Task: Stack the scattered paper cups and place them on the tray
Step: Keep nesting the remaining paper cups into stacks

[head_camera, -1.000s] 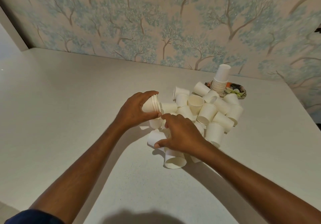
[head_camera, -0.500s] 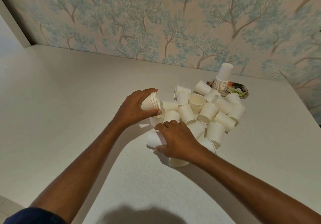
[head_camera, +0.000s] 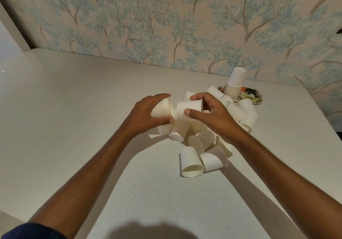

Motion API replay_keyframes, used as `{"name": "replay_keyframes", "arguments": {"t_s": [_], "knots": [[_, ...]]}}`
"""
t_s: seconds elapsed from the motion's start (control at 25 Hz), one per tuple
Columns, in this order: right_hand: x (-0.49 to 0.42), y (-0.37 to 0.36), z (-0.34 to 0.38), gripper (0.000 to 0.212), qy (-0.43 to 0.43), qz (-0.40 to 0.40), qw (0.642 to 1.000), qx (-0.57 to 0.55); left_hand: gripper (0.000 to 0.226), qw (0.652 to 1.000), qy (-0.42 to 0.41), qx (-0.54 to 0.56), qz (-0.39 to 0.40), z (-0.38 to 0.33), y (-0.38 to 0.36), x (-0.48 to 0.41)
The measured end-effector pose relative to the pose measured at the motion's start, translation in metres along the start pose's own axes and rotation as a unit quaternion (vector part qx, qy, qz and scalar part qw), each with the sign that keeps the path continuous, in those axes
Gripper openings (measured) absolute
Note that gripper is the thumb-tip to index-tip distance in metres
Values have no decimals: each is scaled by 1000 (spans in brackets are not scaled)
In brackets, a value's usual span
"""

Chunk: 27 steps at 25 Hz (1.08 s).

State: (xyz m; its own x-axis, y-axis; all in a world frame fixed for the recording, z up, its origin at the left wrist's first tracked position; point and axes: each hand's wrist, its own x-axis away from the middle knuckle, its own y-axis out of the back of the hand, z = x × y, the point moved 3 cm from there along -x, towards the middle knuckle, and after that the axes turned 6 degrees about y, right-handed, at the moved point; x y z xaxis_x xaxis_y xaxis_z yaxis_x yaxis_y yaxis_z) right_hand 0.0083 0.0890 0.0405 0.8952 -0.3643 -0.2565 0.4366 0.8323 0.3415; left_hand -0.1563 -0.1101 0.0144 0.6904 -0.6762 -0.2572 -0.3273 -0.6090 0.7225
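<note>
Head view: left grip [head_camera: 144,115] curls round a small nested stack [head_camera: 162,109], its mouth facing the single cup [head_camera: 189,108] pinched base-first by the right grip [head_camera: 212,117], evidently for nesting.

The held stack [head_camera: 162,110] of nested white paper cups lies sideways in the left hand [head_camera: 146,114], mouth facing right. The single cup [head_camera: 189,108] lies sideways in the right hand [head_camera: 212,116], base at that mouth. Loose cups [head_camera: 192,162] lie heaped on the table [head_camera: 74,127], most on their sides. The tall stack [head_camera: 235,85] stands inverted on the patterned tray [head_camera: 256,98] behind the heap.
</note>
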Motion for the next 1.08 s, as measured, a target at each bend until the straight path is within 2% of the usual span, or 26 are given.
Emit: {"name": "replay_keyframes", "arguments": {"t_s": [0.2, 0.52, 0.68, 0.8, 0.88, 0.96, 1.04, 1.08], "knots": [[-5, 4, -9, 44, -37, -16, 997, -60, 89, 999, -21, 15, 20, -27, -12, -4], [0, 4, -8, 46, -24, -11, 994, -109, 88, 996, -51, 52, 50, -69, -32, -6], [5, 8, -10, 56, -28, 2, 994, -106, 99, 992, -35, 91, 77, -77, -43, -3], [9, 17, -18, 48, -42, -26, 992, -114, 114, 988, 7, 100, 119, -76, -48, 1], [13, 29, -25, 43, -59, -59, 992, -98, 116, 988, 25, 69, 136, -72, -48, 8], [17, 42, -34, 40, -78, -84, 989, -92, 94, 989, 2, 24, 146, -65, -44, 18], [21, 53, -43, 40, -93, -97, 986, -101, 55, 983, -48, -24, 175, -54, -36, 31], [23, 58, -47, 40, -99, -102, 984, -105, 48, 975, -67, -58, 205, -49, -34, 38]]}}
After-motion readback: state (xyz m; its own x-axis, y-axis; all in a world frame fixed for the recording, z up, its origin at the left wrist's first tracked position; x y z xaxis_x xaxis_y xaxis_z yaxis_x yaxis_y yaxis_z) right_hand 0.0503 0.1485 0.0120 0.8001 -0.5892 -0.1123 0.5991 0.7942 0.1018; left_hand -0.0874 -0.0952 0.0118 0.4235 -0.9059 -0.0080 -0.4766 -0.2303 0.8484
